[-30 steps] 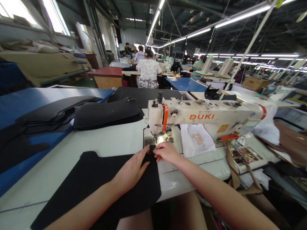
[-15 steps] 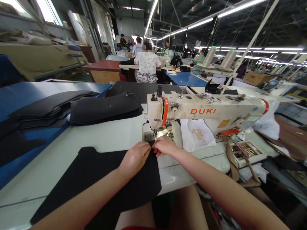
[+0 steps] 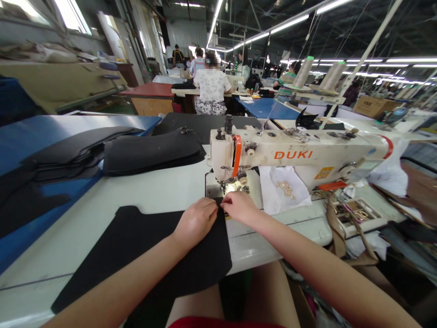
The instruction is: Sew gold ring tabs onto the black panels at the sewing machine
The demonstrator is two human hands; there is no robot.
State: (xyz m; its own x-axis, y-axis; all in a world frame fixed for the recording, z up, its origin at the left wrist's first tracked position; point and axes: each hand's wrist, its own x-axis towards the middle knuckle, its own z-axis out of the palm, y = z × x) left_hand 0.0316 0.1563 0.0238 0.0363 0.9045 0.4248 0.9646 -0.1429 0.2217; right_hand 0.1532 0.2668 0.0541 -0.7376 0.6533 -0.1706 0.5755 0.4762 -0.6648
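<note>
- Bare legs [image 3: 273, 291] and the hem of something red [image 3: 218, 322] show at the bottom edge, below the table.
- The black panel [image 3: 129, 237] lies flat on the sewing table [image 3: 164, 191], its near edge hanging over the front. Its narrow upper right end reaches up to the machine, just before the needle area.
- The left hand [image 3: 197, 220] rests on the panel's right part, fingers bent, tips at that narrow end. Whether they pinch the cloth cannot be told.
- The right hand [image 3: 241, 207] comes in from the other side, fingers curled, tips at the same end. The hands are close together; what lies between the fingertips is hidden.
- A ruler scale [image 3: 246, 237] runs along the table beside the panel.
- The sewing machine [image 3: 262, 155], marked DUKI, stands just beyond the hands, its lamp lit.
- Right of the needle, a white sheet [image 3: 273, 200] bears small gold pieces [image 3: 285, 189].
- Farther right are a tray [image 3: 367, 226] of metal bits and a brown strap [image 3: 334, 232].
- Left of the machine sits a black stack [image 3: 150, 152]; more black pieces [image 3: 85, 141] lie on a blue table [image 3: 30, 132].
- Beyond are a red table [image 3: 153, 91], thread cones [image 3: 303, 73], and a seated person [image 3: 211, 84] in a white patterned top.
</note>
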